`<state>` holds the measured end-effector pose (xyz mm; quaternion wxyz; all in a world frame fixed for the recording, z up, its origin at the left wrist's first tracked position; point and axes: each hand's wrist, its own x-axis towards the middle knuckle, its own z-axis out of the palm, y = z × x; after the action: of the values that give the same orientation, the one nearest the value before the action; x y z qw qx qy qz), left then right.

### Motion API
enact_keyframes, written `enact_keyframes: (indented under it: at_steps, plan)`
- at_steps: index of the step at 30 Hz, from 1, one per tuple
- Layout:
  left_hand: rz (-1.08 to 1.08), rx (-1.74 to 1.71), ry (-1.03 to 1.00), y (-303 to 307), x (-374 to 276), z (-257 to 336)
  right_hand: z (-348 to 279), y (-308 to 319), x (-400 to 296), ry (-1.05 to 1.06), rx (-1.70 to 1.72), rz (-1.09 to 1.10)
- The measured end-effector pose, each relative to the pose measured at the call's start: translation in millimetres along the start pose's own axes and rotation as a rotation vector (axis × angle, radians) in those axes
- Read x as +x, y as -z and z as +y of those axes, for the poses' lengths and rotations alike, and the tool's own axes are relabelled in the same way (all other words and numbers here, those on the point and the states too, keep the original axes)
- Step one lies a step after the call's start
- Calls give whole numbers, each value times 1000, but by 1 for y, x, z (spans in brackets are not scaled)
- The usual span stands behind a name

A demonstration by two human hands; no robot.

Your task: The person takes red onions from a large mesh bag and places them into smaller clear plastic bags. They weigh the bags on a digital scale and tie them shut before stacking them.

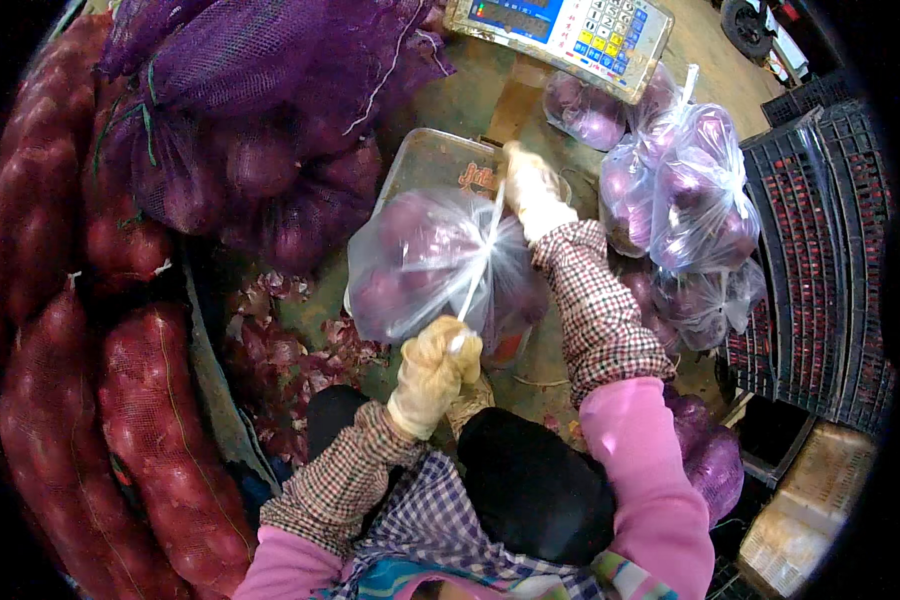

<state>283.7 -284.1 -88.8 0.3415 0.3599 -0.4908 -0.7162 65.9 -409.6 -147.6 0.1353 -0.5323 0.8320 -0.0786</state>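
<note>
A clear plastic bag of red onions rests on the metal platform of a weighing scale. Its gathered neck is drawn into two taut strands that cross at a knot or twist. My left hand, in a cream work glove, grips the strand nearest my body. The other strand runs to my right hand, gloved alike, closed on its end above the platform's far right side. The bag hides part of the platform.
Red mesh sacks of onions line the left, with purple mesh sacks behind. The scale's display and keypad stand ahead. Tied bags of onions sit at right beside black plastic crates. Onion skins litter the floor.
</note>
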Motion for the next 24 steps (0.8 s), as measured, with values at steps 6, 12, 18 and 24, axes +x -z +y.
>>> enact_keyframes:
  at_steps: [6, 12, 18, 24]
  plan:
    - [23, 247, -269, -16, -8, -4, 1, -13, 17, 66, 143, -81]
    - [-23, -46, 75, 18, -5, -10, 8, -22, 14, 76, 76, 127]
    - [-7, 166, -264, 27, 67, 34, 20, 43, -34, -63, 490, 250]
    - [-265, 737, -270, 10, 125, 12, -17, 106, -110, 462, 603, 143]
